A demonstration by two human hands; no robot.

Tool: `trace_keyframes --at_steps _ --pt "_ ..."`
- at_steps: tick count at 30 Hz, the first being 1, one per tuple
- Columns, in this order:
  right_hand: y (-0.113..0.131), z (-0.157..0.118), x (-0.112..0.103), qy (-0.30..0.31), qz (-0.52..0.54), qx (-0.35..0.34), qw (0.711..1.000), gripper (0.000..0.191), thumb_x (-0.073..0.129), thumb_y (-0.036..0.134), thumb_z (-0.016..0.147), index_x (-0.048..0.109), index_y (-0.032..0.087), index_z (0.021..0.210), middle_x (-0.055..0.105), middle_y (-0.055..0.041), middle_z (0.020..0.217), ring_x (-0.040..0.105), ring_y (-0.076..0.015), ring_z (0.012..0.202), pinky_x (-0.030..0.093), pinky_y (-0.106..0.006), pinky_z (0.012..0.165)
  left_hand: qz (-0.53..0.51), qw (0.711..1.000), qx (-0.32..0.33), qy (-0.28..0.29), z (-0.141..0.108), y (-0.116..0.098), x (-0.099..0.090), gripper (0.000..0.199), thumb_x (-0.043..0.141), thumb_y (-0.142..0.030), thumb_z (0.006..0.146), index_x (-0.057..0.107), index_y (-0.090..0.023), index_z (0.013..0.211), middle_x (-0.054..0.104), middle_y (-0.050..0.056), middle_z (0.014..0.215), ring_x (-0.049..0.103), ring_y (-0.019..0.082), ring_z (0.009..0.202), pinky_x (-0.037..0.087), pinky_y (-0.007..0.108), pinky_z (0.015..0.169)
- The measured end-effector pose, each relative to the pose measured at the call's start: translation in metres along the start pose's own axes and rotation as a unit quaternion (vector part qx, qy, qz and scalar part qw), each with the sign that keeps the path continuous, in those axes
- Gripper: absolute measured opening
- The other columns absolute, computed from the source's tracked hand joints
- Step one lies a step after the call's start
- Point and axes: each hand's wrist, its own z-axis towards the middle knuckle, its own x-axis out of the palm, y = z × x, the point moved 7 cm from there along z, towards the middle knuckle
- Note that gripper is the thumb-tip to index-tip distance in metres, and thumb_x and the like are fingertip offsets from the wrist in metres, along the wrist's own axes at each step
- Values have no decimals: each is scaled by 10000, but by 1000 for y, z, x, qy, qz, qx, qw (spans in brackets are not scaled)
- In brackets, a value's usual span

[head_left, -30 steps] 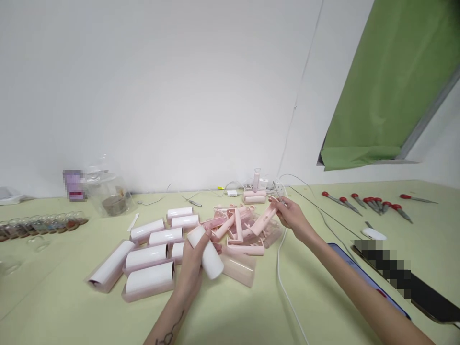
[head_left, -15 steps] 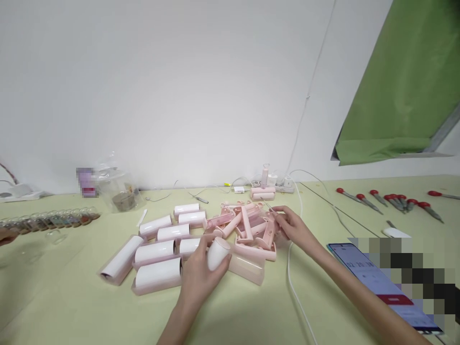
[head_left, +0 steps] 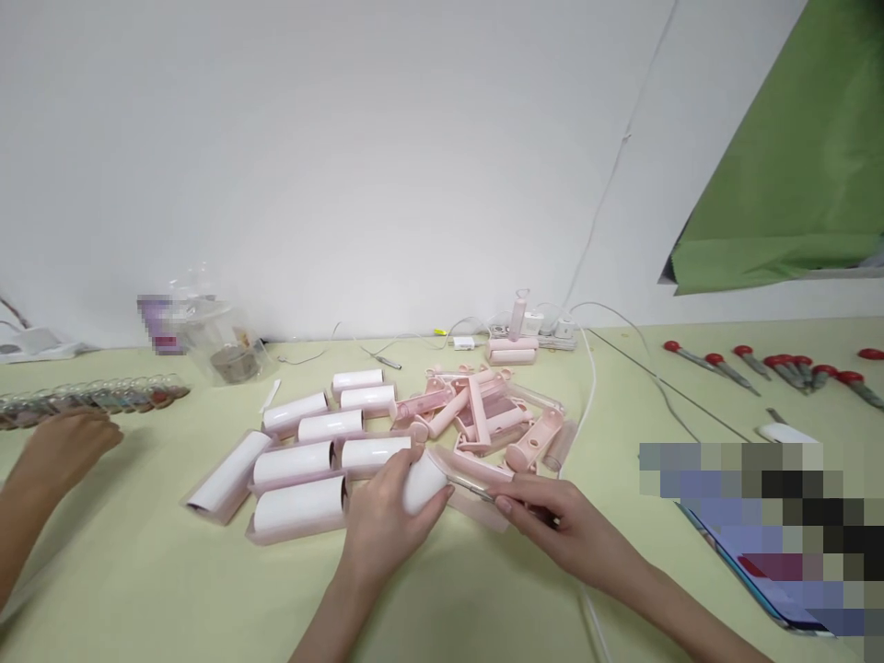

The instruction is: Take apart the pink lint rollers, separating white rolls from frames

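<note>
Wrapped round a white roll (head_left: 423, 482) is my left hand (head_left: 390, 516), low in the middle of the view. My right hand (head_left: 552, 516) is closed on a thin metal tool (head_left: 470, 486), whose tip reaches the roll's right end. Behind both hands lies a pile of pink plastic parts (head_left: 476, 410). Several white rolls in clear pinkish sleeves (head_left: 300, 506) lie to the left of my left hand. A clear sleeve (head_left: 478, 508) rests on the table just beneath the tool.
Another person's hand (head_left: 69, 447) is at the left, beside a row of small round glass items (head_left: 103, 396). A plastic tub (head_left: 231, 354) stands behind. Red-ended tools (head_left: 787, 368) and a phone (head_left: 760, 580) lie at right; a white cable (head_left: 588, 387) runs past my right hand.
My right hand has come from the pink pile down to the roll with the metal tool. The other person's hand has reached farther into view at the left. The camera view has shifted slightly.
</note>
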Motion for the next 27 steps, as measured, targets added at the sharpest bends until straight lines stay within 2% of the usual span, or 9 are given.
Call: trace_keyframes --at_steps 2,5,10,18,21,24,26,27 --pt "0 -1 1 4 4 4 1000 340 381 379 876 611 193 710 452 9 570 397 -117 525 298 -220 487 2 1000 0 -3 0 0 0 293 554 -394 735 521 -214 964 672 36 904 640 227 788 493 306 637" --pt "-6 -1 8 42 51 47 997 383 364 414 876 596 183 677 389 27 527 349 -99 477 259 -214 444 -2 1000 18 -11 -1 -2 0 290 559 -376 736 523 -211 971 675 35 910 643 221 797 497 298 637" --pt "-17 -4 12 69 101 109 986 391 370 451 865 647 181 806 281 50 497 263 -83 439 187 -212 405 -11 999 32 -10 -1 -5 -2 282 563 -370 732 531 -213 965 684 28 878 650 207 767 495 281 617" --pt "-17 -4 5 87 99 127 983 354 430 417 833 637 170 689 311 43 493 265 -86 458 188 -216 419 29 998 41 36 0 -5 1 292 571 -383 720 552 -235 971 695 7 855 656 218 747 484 283 596" --pt "-22 -4 -2 70 99 145 982 356 445 421 821 631 160 665 311 46 476 275 -83 442 192 -208 408 34 997 30 60 1 -3 1 282 572 -388 719 548 -249 964 694 -6 846 653 216 745 476 277 591" --pt "-26 -4 -15 36 133 160 977 350 429 443 830 614 170 711 351 56 445 300 -77 370 217 -206 371 18 998 17 58 2 1 -2 272 559 -398 731 524 -242 952 681 -7 863 644 206 754 475 285 617" --pt "-20 -1 -31 -18 167 113 979 330 421 437 845 584 187 703 434 38 484 420 -101 422 331 -214 420 10 999 11 52 2 2 -3 277 550 -398 741 495 -237 960 669 -1 874 638 203 754 474 292 620" --pt "-15 -1 -39 -54 179 79 979 304 428 424 848 573 196 708 486 21 546 485 -119 505 386 -221 487 7 999 11 49 2 2 -3 296 550 -399 742 477 -237 978 664 2 880 636 203 757 474 295 620"
